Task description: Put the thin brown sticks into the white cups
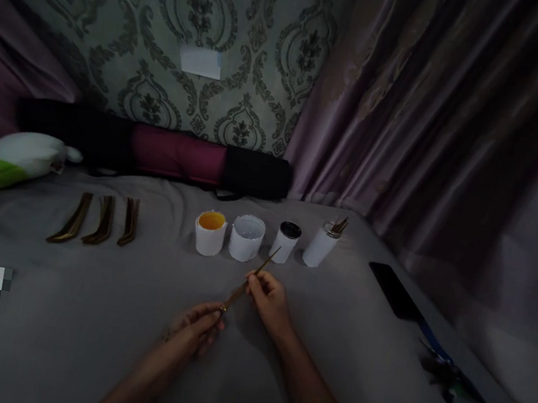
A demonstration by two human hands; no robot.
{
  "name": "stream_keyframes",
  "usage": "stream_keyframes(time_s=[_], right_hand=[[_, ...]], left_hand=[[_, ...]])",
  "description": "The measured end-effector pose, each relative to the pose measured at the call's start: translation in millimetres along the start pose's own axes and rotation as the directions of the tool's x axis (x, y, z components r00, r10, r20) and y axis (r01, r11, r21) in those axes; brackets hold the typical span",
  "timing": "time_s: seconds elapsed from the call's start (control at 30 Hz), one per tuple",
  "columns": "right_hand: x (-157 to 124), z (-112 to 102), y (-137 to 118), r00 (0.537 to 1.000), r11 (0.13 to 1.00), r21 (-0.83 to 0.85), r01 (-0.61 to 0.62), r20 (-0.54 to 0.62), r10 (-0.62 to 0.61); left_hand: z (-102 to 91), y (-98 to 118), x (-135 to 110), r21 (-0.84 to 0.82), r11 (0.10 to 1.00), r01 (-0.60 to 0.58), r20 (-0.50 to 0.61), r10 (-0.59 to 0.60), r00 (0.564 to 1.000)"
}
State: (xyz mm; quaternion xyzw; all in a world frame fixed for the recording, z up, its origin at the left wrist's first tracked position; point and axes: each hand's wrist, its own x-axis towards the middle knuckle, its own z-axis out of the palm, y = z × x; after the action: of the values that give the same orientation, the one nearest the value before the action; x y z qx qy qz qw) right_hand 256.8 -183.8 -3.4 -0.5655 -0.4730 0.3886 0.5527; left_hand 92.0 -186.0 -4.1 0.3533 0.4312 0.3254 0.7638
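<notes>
Both my hands hold one thin gold-coloured stick (251,278) over a grey bed sheet (79,321). My right hand (268,301) pinches its middle, and my left hand (196,330) pinches its lower end. The tip points up and right, towards a row of small white pots: one with orange paste (209,232), one with pale contents (246,236), one with a black lid (286,241), and one that holds several more sticks (323,242).
Three curved gold tools (97,220) lie in a row at the left. A black and maroon roll (165,152) lies against the wallpapered wall. A black phone (393,289) and a dark tangle of cord (445,376) lie at the right by the curtain.
</notes>
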Motion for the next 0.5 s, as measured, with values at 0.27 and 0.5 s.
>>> stream_keyframes(time_s=[0.27,0.5], right_hand=[[7,-8,-13,0.995,0.998,0.056,-0.007,-0.104,0.012],[16,-19,-32,0.976,0.992,0.113,0.051,-0.217,-0.026]], left_hand=[[-2.6,1,1,-0.033,0.999,0.01,0.04,-0.009,0.999],[-5.0,-1,0,-0.039,0.999,0.002,0.034,0.0,0.999]])
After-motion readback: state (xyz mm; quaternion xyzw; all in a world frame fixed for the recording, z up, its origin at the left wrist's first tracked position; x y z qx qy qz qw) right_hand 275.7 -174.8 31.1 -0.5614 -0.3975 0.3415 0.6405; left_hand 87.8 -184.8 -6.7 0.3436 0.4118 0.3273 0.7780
